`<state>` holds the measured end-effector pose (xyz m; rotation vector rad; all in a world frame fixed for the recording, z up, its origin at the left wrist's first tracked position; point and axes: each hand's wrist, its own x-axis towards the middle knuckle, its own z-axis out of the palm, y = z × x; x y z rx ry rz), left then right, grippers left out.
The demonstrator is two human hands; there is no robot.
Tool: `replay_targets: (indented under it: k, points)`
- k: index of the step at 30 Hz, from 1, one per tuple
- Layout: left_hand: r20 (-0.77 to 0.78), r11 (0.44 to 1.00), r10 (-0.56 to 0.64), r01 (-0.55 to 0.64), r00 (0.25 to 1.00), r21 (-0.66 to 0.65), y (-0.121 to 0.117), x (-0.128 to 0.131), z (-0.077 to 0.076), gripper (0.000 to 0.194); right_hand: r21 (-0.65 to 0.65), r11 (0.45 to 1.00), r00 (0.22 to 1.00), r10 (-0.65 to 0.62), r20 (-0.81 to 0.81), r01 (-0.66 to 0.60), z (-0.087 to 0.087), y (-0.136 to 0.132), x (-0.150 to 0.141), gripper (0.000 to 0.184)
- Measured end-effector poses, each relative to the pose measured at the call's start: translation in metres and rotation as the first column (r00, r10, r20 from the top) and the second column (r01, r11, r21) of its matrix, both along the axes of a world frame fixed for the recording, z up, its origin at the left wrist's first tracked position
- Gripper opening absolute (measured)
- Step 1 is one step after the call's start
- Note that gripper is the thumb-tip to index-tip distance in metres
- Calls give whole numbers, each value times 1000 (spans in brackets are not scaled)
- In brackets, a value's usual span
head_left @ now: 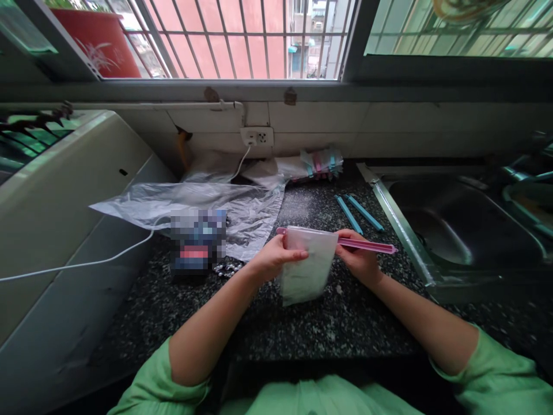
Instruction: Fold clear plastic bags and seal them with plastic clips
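Observation:
A small translucent plastic bag (307, 279) hangs upright in front of me, above the dark speckled counter. My left hand (274, 256) pinches the bag near its upper left side, thumb across the front. A long pink bag clip (372, 246) lies along the bag's top edge and sticks out on both sides. My right hand (358, 262) is closed around the clip just right of the bag. How much of the bag's edge sits inside the clip I cannot tell. Two blue bag clips (349, 214) rest on the counter beyond my right hand.
A crumpled clear plastic sheet (254, 216) lies at the left, beside a pixelated object (199, 242). A white cable (108, 262) crosses there. Bundled pink and blue clips in plastic (322, 163) sit by the wall. A metal sink (458, 225) is on the right.

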<state>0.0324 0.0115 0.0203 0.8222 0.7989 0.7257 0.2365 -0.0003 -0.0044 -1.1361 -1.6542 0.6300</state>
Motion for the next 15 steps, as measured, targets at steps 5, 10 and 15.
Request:
replay_targets:
  k: [5, 10, 15]
  points:
    - [1, 999, 13, -13, 1000, -45, 3, -3, -2, 43, 55, 997, 994, 41, 97, -46, 0, -1, 0, 8]
    - [-35, 998, 7, -9, 999, -68, 6, -4, -5, 40, 38, 999, 994, 12, 113, -16, 0, 0, -2, 10]
    - [-113, 994, 71, -80, 991, -71, 8, -6, -8, 38, -58, 998, 999, -26, 33, 28, -4, 1, -4, 16]
